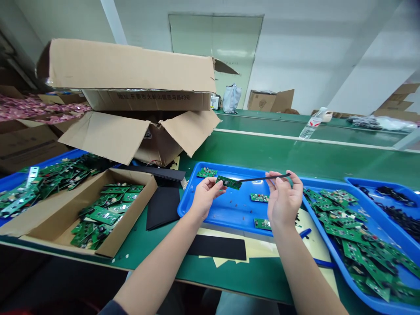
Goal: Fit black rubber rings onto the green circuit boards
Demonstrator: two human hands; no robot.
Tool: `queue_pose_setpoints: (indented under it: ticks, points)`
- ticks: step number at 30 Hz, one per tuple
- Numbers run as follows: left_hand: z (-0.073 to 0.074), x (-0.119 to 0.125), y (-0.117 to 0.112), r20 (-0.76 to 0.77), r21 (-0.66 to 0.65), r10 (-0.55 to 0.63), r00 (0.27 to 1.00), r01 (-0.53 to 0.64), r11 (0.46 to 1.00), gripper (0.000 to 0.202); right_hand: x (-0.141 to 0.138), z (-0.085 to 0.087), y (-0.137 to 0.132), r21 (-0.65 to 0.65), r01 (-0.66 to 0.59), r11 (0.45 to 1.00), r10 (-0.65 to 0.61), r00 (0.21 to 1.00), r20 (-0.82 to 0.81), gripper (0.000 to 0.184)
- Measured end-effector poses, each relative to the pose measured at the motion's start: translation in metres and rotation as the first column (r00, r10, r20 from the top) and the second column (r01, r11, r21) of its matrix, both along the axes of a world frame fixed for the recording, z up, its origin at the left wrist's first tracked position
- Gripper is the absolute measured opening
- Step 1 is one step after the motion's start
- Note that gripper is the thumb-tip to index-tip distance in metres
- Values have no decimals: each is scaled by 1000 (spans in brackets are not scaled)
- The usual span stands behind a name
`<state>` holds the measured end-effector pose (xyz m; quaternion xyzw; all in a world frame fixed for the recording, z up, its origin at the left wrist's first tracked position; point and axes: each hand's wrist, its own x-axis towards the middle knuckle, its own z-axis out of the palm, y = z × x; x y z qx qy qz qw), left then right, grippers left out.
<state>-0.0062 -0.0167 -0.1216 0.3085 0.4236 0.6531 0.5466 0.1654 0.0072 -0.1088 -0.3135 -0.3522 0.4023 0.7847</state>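
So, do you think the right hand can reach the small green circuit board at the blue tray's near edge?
Probably yes: the right hand sits just above that green board, nothing between, though it holds a black strip it may need to release.

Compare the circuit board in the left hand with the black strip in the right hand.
The green circuit board is short and wide, while the black strip is long and thin. The board carries small parts on its surface; the strip looks plain. The board is pinched by the left hand, the strip by the right hand. Both are held up above the blue tray.
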Motion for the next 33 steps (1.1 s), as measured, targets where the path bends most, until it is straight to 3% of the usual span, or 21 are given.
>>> queue_pose_setpoints:
  ticks: [7,12,16,19,23,28,33]
  points:
    - [-5,-3,4,-35,-20,26,999,-26,999,42,19,2,10,-39,18,999,-18,1000,7,37]
    - [-3,-7,7,18,-59,49,999,-48,997,33,12,-7,12,-159,-174,972,198,969,149,40]
    - [2,-2,1,42,-98,-58,997,62,993,27,-9,-18,2,-254,-314,915,379,884,272,51]
    - [4,3,-5,19,-113,-150,989,151,982,29,-18,-22,-4,-260,-330,908,403,858,319,49]
    - [4,0,-7,-82,-113,-224,971,214,970,34,-15,-21,-5,-253,-350,902,424,829,365,45]
    - [9,-12,-5,-308,-50,-213,927,208,977,44,-15,-23,-6,-282,-449,848,530,725,439,41]
    - [17,-16,-8,-458,-51,-357,814,376,925,10,-21,-27,-12,-295,-505,812,579,626,522,38]
